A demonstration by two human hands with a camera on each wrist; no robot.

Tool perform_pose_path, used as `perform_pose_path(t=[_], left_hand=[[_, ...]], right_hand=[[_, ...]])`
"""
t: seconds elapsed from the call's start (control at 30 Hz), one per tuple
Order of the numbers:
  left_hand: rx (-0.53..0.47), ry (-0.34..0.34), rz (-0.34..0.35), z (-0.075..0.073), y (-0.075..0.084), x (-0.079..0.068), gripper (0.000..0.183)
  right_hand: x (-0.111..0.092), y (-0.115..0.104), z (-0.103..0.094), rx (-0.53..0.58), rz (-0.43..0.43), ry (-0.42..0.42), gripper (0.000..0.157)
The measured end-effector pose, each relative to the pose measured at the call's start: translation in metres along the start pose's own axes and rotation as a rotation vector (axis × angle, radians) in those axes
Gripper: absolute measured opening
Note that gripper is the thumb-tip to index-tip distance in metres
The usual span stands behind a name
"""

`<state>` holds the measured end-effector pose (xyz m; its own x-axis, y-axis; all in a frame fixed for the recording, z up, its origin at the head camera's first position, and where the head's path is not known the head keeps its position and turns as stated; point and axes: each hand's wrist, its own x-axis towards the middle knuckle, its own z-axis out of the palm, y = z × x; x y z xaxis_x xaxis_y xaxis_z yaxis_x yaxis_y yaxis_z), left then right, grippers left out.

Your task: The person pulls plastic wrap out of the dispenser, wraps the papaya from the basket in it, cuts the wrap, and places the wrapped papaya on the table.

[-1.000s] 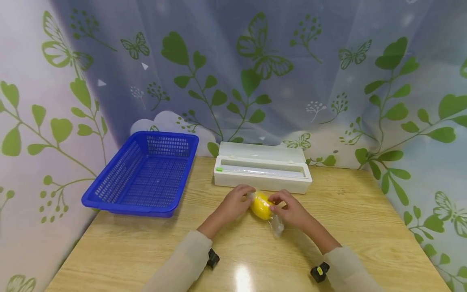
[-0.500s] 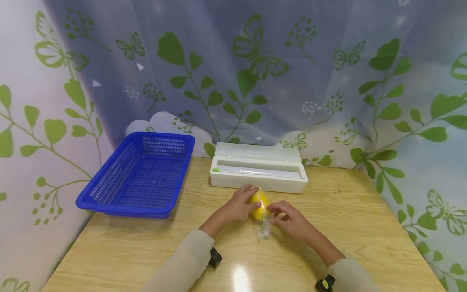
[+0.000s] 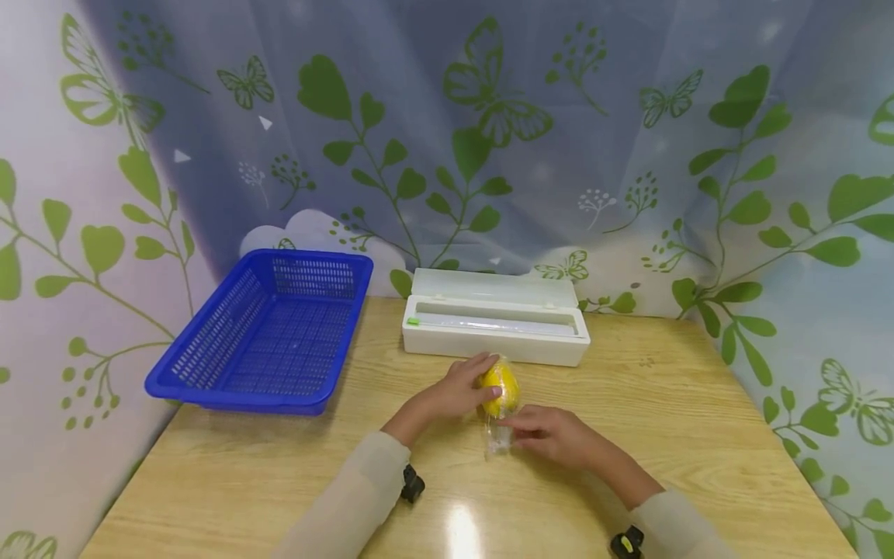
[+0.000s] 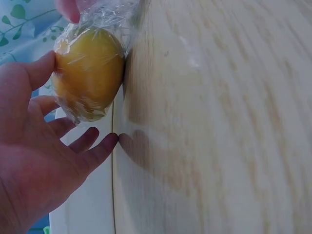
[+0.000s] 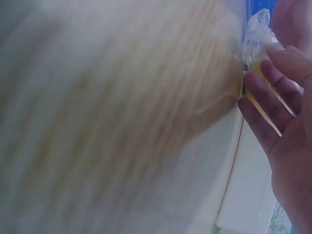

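Note:
A yellow lemon point(image 3: 506, 387), wrapped in clear plastic wrap, lies on the table in front of the white box. My left hand point(image 3: 455, 394) holds its left side, with the thumb on the near face and the fingers around the far end. A loose tail of plastic wrap point(image 3: 497, 444) sticks out toward me. My right hand point(image 3: 559, 437) touches that tail with its fingertips, the fingers mostly straight. In the left wrist view the lemon point(image 4: 92, 68) sits by the thumb, other fingers spread loosely. The right wrist view shows crumpled wrap point(image 5: 260, 33) beside my right thumb.
A long white plastic-wrap box point(image 3: 494, 345) stands behind the lemon, its lid raised and a roll inside. At the left is a blue perforated basket point(image 3: 335, 365). A patterned curtain point(image 3: 391, 155) hangs behind the wooden table point(image 3: 670, 388).
The lemon has been turned so that its wrap tail points toward me. My left thumb has moved onto its near face, and my right hand has moved from the lemon down to the tail.

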<state>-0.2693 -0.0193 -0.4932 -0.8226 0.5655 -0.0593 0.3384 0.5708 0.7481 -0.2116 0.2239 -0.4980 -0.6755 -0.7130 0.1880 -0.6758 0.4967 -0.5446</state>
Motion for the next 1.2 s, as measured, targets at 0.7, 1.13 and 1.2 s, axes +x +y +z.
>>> perform_pose_path(t=[0.7,1.13,1.2], left_hand=[[-0.134,-0.004,0.028,-0.002,-0.005,0.001,0.067],[-0.160,0.016,0.015,0.000,-0.002,0.001,0.066],[-0.165,0.019,0.011,0.000,-0.002,0.002,0.065]], right_hand=[[0.001,-0.007,0.007,-0.261,-0.054,0.097,0.040],[0.006,-0.014,0.012,-0.248,0.058,0.344,0.008],[0.007,-0.013,0.011,-0.229,0.043,0.399,0.008]])
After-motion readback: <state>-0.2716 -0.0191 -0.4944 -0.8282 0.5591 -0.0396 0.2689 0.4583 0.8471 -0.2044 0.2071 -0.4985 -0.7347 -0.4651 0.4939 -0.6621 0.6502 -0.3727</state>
